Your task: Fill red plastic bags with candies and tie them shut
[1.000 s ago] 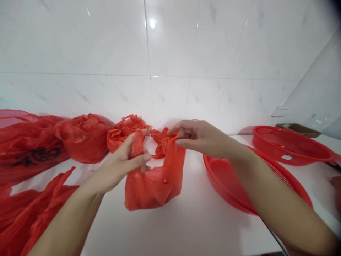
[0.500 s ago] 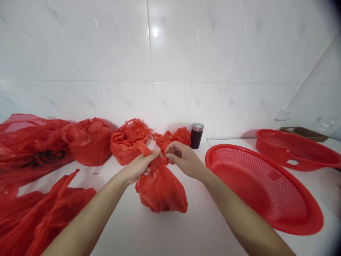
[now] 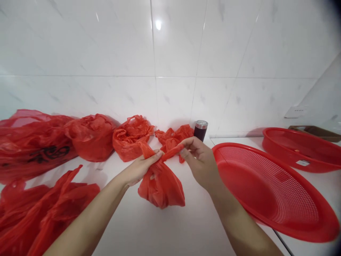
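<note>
- Both hands meet over the middle of the white counter [image 3: 170,231], forearms reaching in from the near edge: the left hand [image 3: 140,169] is closed in a pinch on the gathered neck of a small red bag [image 3: 162,188], fingertips together, and the right hand [image 3: 199,160] nips a twisted handle [image 3: 172,153] of that bag between thumb and forefinger, its other fingers curled loosely.
- That bag sits on the counter right under the hands, plump and bunched at the top, and the handle is drawn taut from the neck towards the right.
- By the look of it, the step in hand is the closing of the bag's mouth, with the strands gathered and twisted (whether a knot is already formed I cannot tell, as the fingers cover the crossing).
- Any further pull would call for a firm pinch at the neck, since the thin film looks slippery and liable to tear.
- Loose red bags [image 3: 48,209] lie flat to the near left, and a red colander [image 3: 266,192] lies to the right, just beside the right wrist.
- Farther back stand filled red bags [image 3: 90,137], a crumpled bag [image 3: 173,137] and a dark jar [image 3: 200,129] with a metal lid.
- A red basin [image 3: 301,149] rests beyond the colander, and the tiled wall [image 3: 173,53] stands behind everything.
</note>
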The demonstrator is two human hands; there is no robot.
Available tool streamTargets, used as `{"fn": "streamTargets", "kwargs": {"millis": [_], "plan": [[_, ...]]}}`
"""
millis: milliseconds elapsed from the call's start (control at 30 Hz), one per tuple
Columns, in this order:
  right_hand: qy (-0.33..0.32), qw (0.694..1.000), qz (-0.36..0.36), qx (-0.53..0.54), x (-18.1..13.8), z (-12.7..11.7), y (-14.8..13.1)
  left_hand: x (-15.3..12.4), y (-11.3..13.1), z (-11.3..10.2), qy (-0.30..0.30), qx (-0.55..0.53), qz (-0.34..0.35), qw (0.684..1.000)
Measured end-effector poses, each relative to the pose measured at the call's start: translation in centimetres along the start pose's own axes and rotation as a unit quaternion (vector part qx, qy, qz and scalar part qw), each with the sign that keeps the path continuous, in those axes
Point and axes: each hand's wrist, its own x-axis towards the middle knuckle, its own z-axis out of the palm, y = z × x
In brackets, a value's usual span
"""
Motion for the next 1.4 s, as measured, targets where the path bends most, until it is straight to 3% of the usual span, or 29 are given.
{"fn": "streamTargets", "kwargs": {"millis": [100, 167, 233, 333, 400, 567, 767, 867, 967, 1067, 1133, 1267, 1400], "plan": [[-0.123, 0.990, -0.063, 0.033, -0.9, -0.2, -1.0, -0.1, -0.2, -0.4, -0.027, 0.020, 0.027, 0.999], [-0.106, 0.990, -0.058, 0.068, -1.1, 0.0, -0.1, -0.1, -0.2, -0.7, -0.049, 0.052, 0.040, 0.997], [-0.066, 0.993, 0.003, 0.095, -1.2, 0.4, 1.6, -0.1, -0.2, -0.8, -0.075, 0.089, 0.046, 0.992], [-0.090, 0.987, 0.114, 0.072, -1.4, 1.4, 4.3, -0.3, -0.1, -0.5, -0.100, 0.147, 0.047, 0.983], [-0.097, 0.983, 0.145, 0.061, -1.7, 1.9, 5.3, -0.5, -0.1, -0.2, -0.090, 0.189, 0.058, 0.976], [-0.115, 0.959, 0.190, 0.178, -2.8, 2.7, 5.8, -0.9, -1.3, 0.4, -0.034, 0.273, 0.184, 0.944], [-0.142, 0.900, 0.281, 0.302, -3.7, 3.4, 6.6, -0.2, -4.6, 1.6, 0.158, 0.322, 0.344, 0.868], [-0.132, 0.918, 0.267, 0.260, -3.5, 3.3, 6.9, -0.4, -5.4, 2.4, 0.199, 0.320, 0.296, 0.878], [0.008, 0.968, 0.193, 0.160, -3.1, 2.9, 6.8, -1.0, -5.4, 2.7, 0.175, 0.324, 0.241, 0.898], [0.123, 0.978, 0.126, 0.115, -3.2, 2.8, 6.6, -1.5, -5.1, 2.6, 0.136, 0.318, 0.252, 0.904], [0.098, 0.982, 0.118, 0.109, -3.5, 2.9, 6.6, -1.8, -4.9, 2.4, 0.133, 0.305, 0.253, 0.909], [-0.097, 0.979, 0.169, 0.059, -4.4, 2.9, 7.2, -2.0, -5.2, 1.9, 0.158, 0.298, 0.231, 0.913], [-0.119, 0.974, 0.192, 0.022, -5.1, 2.0, 7.6, -2.7, -6.8, 0.3, 0.184, 0.313, 0.181, 0.914]]}}
